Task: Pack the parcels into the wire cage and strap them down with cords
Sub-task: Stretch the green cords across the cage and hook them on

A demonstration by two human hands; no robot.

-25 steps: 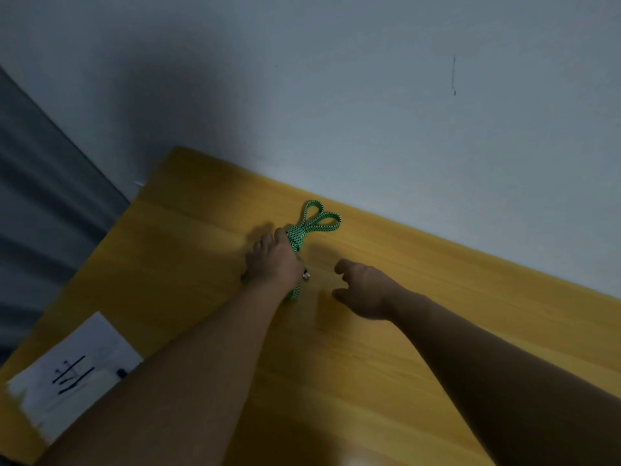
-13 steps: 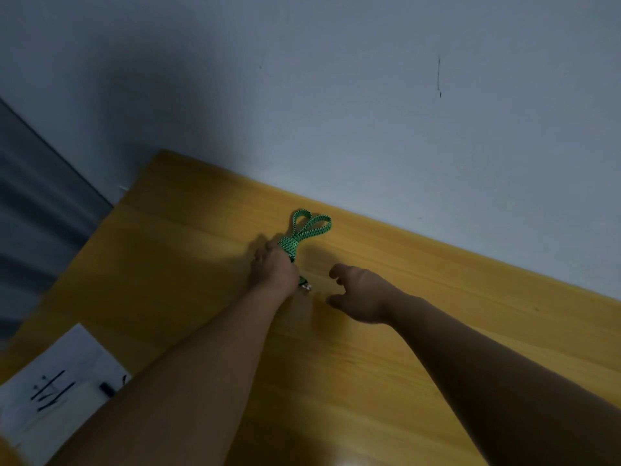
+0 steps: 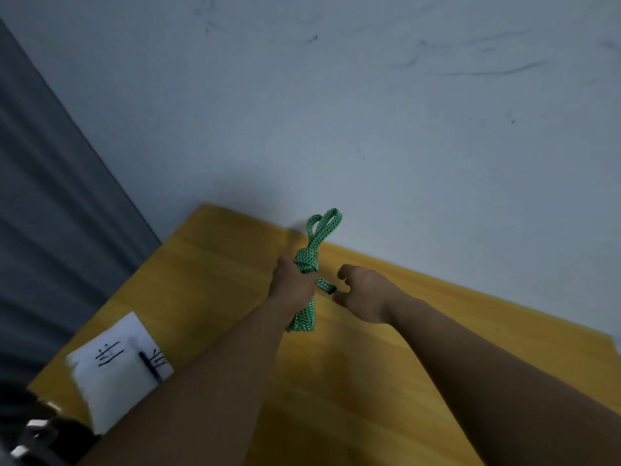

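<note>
A bundled green cord (image 3: pixel 317 235) with black flecks is tied in a knot, its loops sticking up in front of the wall. My left hand (image 3: pixel 291 285) grips the bundle just below the knot and holds it above the yellow wooden table (image 3: pixel 353 381). The cord's lower end hangs down past my wrist. A dark hook end sticks out to the right near my right hand (image 3: pixel 363 292), whose fingers are loosely curled beside it; whether they touch the hook is unclear. No parcels or wire cage are in view.
A white paper sheet (image 3: pixel 114 368) with black handwriting and a dark pen lies at the table's left front. A grey-white wall (image 3: pixel 369 112) rises right behind the table. A grey curtain (image 3: pixel 50 213) hangs at the left. Something dark and metallic shows at the bottom left corner.
My left hand has closed round the cord bundle and lifted it off the table, so its loops now stand upright. My right hand stayed close beside it.
</note>
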